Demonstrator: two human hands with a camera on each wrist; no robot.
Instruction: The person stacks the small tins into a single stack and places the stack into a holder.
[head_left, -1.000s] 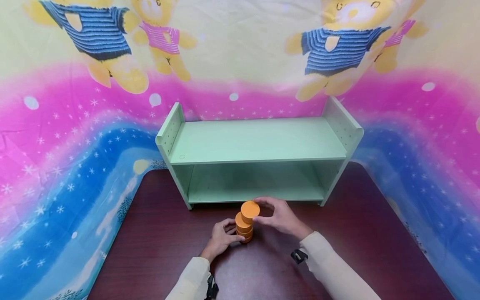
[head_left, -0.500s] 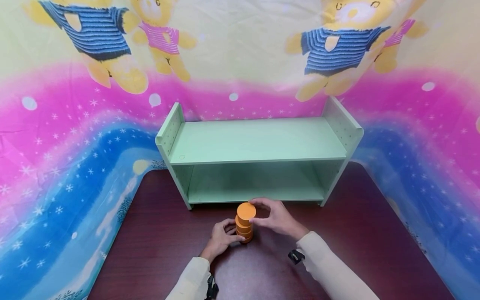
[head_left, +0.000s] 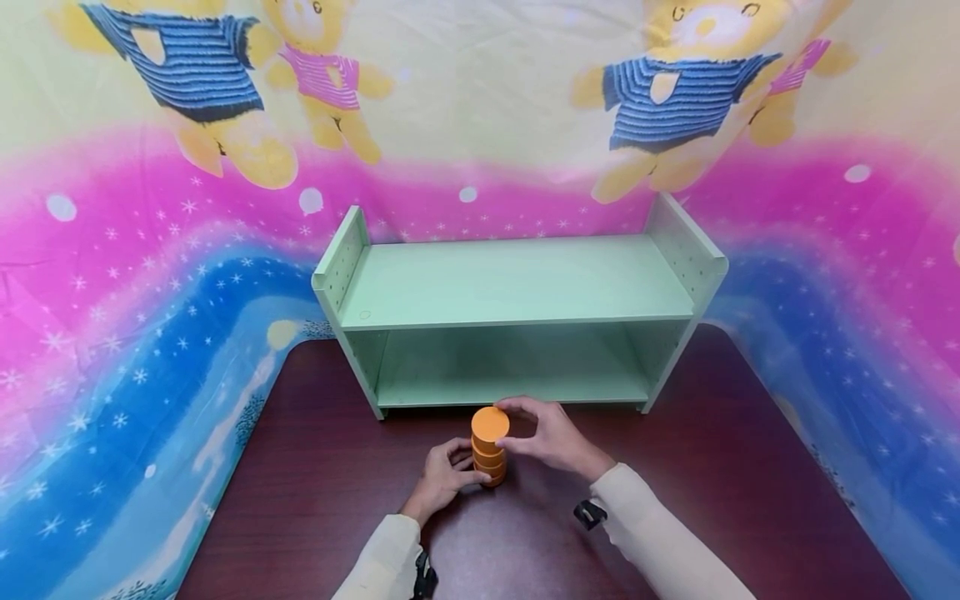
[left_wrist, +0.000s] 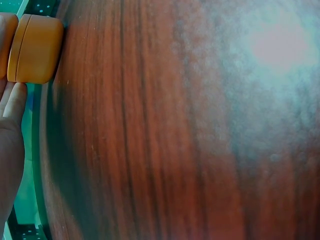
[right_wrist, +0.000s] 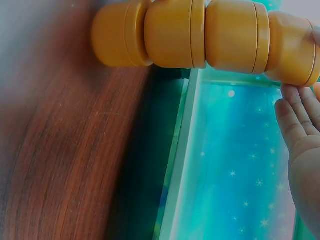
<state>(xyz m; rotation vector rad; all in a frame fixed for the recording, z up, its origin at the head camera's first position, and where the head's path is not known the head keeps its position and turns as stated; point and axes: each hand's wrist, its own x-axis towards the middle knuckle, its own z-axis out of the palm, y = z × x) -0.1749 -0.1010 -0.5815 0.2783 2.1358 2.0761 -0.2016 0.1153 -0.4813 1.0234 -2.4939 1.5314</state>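
Filling the space behind the green shelf unit [head_left: 517, 279] is a printed backdrop [head_left: 465, 108] of bears and snowflakes, while a dark reddish worktop [head_left: 315, 467] spreads beneath and in front of that unit. Before the unit's right half, the right hand [head_left: 555, 435] has drifted leftward over the last second; the left hand [head_left: 441, 477], before the left half, has hardly moved. Its fingers and thumb are bent around the lower jars [right_wrist: 175, 35], three orange ones piled just in front of the shelf unit, a little left of its middle; the left wrist view crops much of that grasp. The right hand's fingers [head_left: 521, 405] pinch the top jar [head_left: 491, 423], with the thumb on the side away from the unit. A second ago that jar overhung the pile towards the unit's right side; now it stands over the others, and from the head view the four make a nearly straight column. In the right wrist view it looks slightly tilted, so whether it sits flat cannot be told. The stacking of this fourth level therefore seems close to done, its alignment largely corrected, though a steady grasp probably matters until the jar is seated.
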